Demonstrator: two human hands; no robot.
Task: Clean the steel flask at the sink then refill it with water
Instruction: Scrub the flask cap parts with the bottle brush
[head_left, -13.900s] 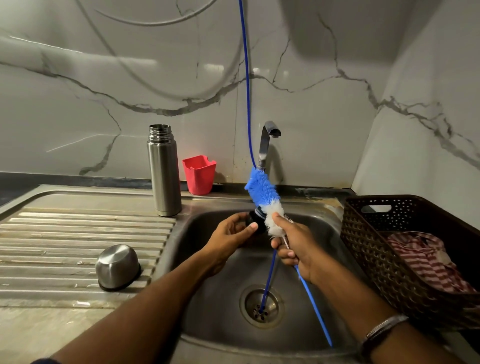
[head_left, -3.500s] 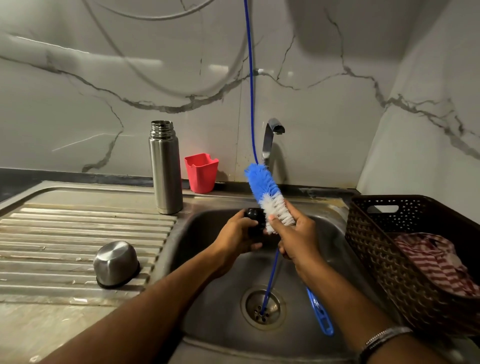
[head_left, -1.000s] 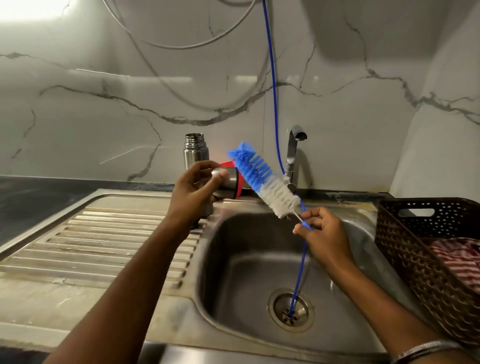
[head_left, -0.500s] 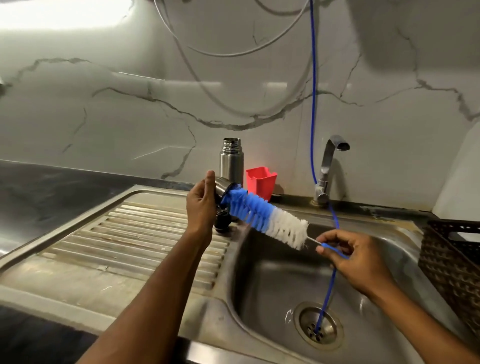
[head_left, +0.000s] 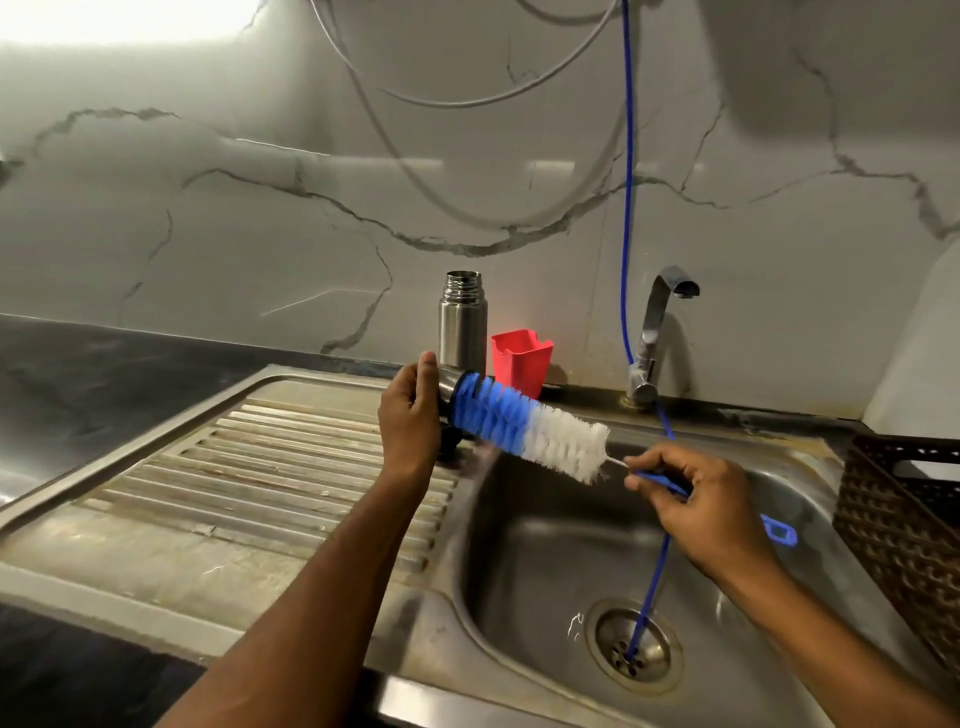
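The left hand (head_left: 410, 415) is gripping the small steel cup lid (head_left: 447, 387); the right hand (head_left: 696, 499) is pinching the blue-and-white bristle bottle brush (head_left: 524, 423), scrubbing inside it; the tall open steel flask (head_left: 462, 325) is waiting upright, refill apparently not yet begun.

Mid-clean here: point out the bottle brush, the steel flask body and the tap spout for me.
bottle brush (head_left: 511, 420): head view, on the blue bristles near the cap.
steel flask (head_left: 462, 332): head view, on its upright side wall.
tap (head_left: 658, 306): head view, on the curved neck below the spout.
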